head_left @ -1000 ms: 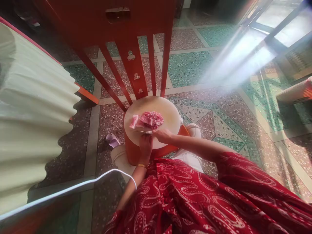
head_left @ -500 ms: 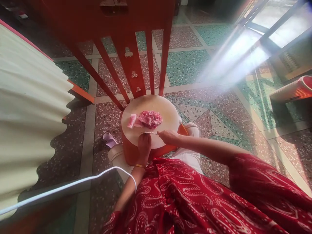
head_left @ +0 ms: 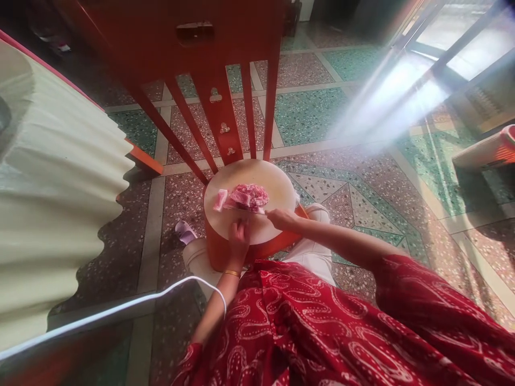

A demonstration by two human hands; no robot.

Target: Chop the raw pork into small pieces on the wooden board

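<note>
My right hand (head_left: 282,220) is closed round the handle of a knife (head_left: 251,211), its thin blade pointing left across the round white cutting board (head_left: 217,228). The blade lies along the near side of a heap of raw pink meat (head_left: 250,196). At the heap's left end sits a paler, separate piece of meat (head_left: 220,200). My left hand (head_left: 240,236) is at the board's near edge, below the blade, with curled fingers. Those fingers are slightly blurred, and anything under them is hidden.
The board rests on the seat of a red wooden chair (head_left: 235,123) with a slatted back. A pale, wavy-edged cloth (head_left: 72,177) hangs at the left. A white cable (head_left: 120,311) crosses the lower left. A purple slipper (head_left: 185,232) shows on the terrazzo floor.
The knife has moved forward from beside my left hand to the near edge of the meat heap. My left hand has drawn slightly back from the blade. The view has shifted slightly.
</note>
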